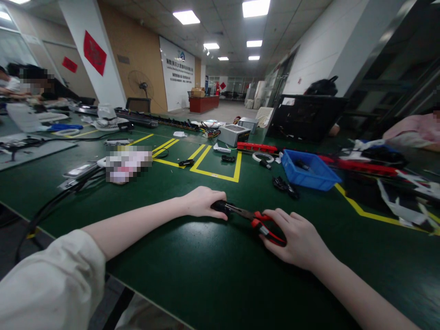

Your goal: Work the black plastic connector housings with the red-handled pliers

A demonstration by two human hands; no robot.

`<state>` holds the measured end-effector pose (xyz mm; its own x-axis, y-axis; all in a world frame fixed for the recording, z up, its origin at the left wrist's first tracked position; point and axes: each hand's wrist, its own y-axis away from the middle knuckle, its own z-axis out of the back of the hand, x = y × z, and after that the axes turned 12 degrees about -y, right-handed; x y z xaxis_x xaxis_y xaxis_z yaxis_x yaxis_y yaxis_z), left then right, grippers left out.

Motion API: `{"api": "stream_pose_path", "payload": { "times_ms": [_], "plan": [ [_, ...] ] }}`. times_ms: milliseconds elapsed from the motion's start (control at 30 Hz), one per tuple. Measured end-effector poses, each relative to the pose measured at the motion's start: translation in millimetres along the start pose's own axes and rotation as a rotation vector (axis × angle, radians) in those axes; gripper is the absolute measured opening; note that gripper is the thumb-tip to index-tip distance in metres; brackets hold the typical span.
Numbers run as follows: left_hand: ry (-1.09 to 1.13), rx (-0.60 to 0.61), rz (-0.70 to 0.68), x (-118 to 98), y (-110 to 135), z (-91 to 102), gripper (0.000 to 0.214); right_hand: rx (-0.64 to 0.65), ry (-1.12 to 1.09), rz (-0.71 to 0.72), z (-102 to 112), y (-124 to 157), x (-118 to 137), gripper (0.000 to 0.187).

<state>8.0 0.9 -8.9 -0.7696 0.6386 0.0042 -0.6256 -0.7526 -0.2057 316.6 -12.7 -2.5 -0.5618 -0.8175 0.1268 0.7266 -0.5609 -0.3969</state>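
My left hand (202,201) is closed around a small black part (221,207) just above the green table (192,266); its exact kind I cannot make out. In my right hand (298,238) are long-nose pliers (261,223) with red and black handles, and my fingers wrap round the grips. The pliers' jaws point left and meet the black part at my left thumb. Whether the jaws grip it or only touch it is hidden. Beyond my hands, small black pieces (286,187) lie beside a blue plastic tray (311,181).
Yellow tape (216,175) marks rectangles on the table. A metal power supply box (234,134) stands farther back, near red strips (257,147). At left are cables (51,201) and a pixelated item (128,166). Other people sit at both sides, and a black case (305,117) stands at right.
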Motion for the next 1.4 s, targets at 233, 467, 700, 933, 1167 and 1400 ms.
{"api": "stream_pose_path", "payload": {
  "times_ms": [233,467,700,933,1167,1400],
  "plan": [
    [-0.009,-0.016,-0.030,1.7,0.2,-1.8,0.048,0.076,-0.050,-0.080,1.3,0.9,0.0,0.047],
    [-0.088,-0.040,-0.118,1.7,0.1,-3.0,0.049,0.077,-0.032,-0.084,2.8,0.0,2.4,0.047],
    [0.016,-0.016,-0.166,4.2,-0.3,-1.1,0.045,-0.014,0.044,-0.004,0.8,-0.1,3.8,0.046],
    [0.050,-0.016,-0.166,4.3,-0.5,0.3,0.044,-0.054,0.049,0.020,-2.0,0.6,3.1,0.046],
    [0.049,-0.012,-0.149,3.7,-0.1,1.0,0.044,-0.100,0.037,0.035,-3.1,-0.9,-0.5,0.051],
    [0.031,-0.015,-0.116,4.2,-0.5,-0.8,0.044,-0.225,0.123,0.101,0.1,-0.2,3.2,0.049]
  ]
}}
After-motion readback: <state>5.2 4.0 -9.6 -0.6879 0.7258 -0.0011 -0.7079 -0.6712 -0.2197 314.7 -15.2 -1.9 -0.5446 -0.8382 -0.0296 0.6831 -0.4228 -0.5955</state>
